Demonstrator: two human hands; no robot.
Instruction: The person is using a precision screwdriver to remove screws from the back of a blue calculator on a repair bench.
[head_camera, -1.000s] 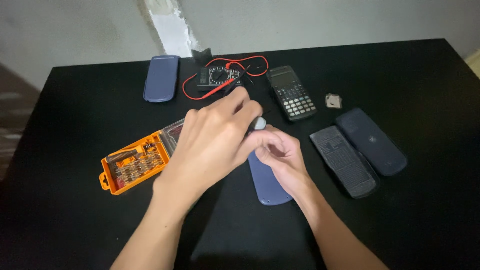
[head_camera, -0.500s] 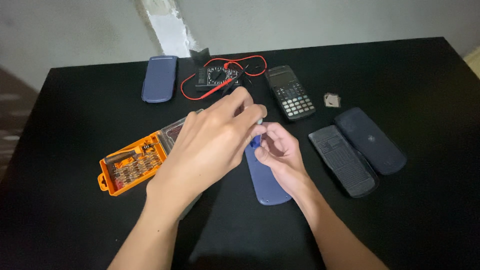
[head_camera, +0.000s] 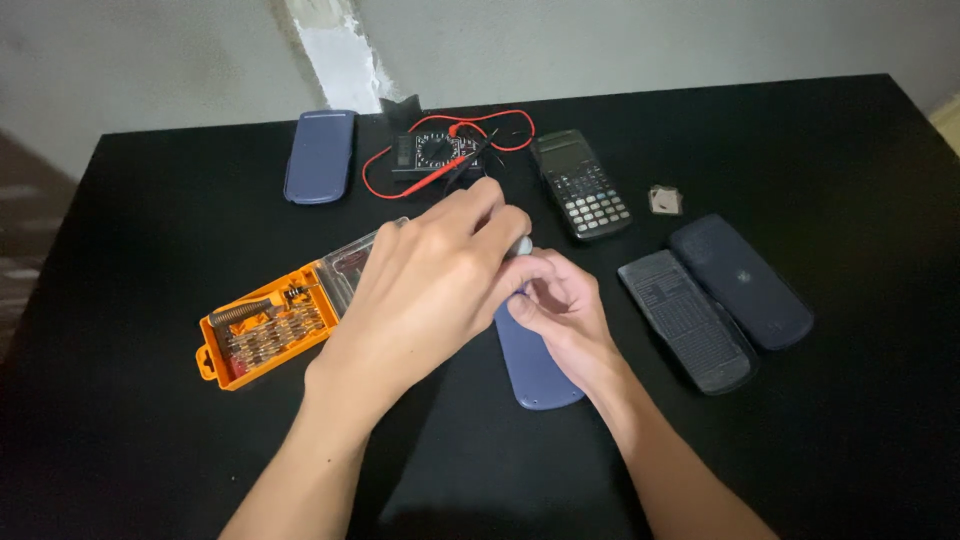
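My left hand (head_camera: 430, 285) is closed around a small screwdriver, of which only the silver cap (head_camera: 522, 244) shows between the fingertips. It hovers over the top end of a blue calculator shell (head_camera: 537, 372) lying flat mid-table. My right hand (head_camera: 562, 312) lies on that top end, fingers curled and pinched against the shell right under the left fingertips. The screwdriver's tip and the spot it touches are hidden by both hands.
An orange screwdriver-bit case (head_camera: 262, 335) lies open at the left, partly under my left hand. At the back are a blue cover (head_camera: 320, 155), a multimeter with red leads (head_camera: 435, 155) and a black calculator (head_camera: 582, 185). Two dark calculator shells (head_camera: 685, 320) (head_camera: 742, 280) and a small chip (head_camera: 665, 200) sit at the right.
Both hands stay over the blue shell. My left hand's fingers have shifted slightly around the screwdriver and my right hand's fingers have curled closer under them.
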